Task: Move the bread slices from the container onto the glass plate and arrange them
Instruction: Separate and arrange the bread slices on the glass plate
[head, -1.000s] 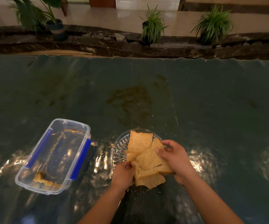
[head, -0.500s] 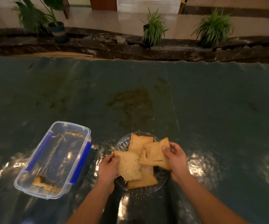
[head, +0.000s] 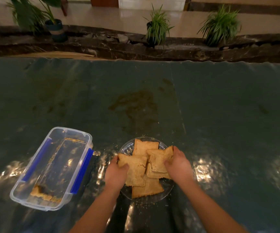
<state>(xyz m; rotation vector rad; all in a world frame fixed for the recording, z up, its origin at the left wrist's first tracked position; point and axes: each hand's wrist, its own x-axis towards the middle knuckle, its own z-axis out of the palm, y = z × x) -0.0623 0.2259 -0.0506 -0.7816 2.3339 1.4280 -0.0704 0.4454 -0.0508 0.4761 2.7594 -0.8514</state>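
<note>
The bread slices lie in an overlapping pile on the glass plate, in front of me on the dark green table cover. The far slice runs lengthwise away from me; the near one points a corner toward my body; the left and right ones sit crosswise, so the pile spreads like a rough cross. How many slices lie underneath I cannot tell, since the top ones cover them. Most of the plate is hidden under bread and hands; only its far rim and near edge show.

My left hand comes in from below, fingers curled on the left slice's outer edge, thumb lying on its top. My right hand reaches in palm down, fingers closed over the right slice's edge.

The clear container with blue clips sits well to the left, long axis tilted away and to the right, holding only crumbs and scraps at its near end.
</note>
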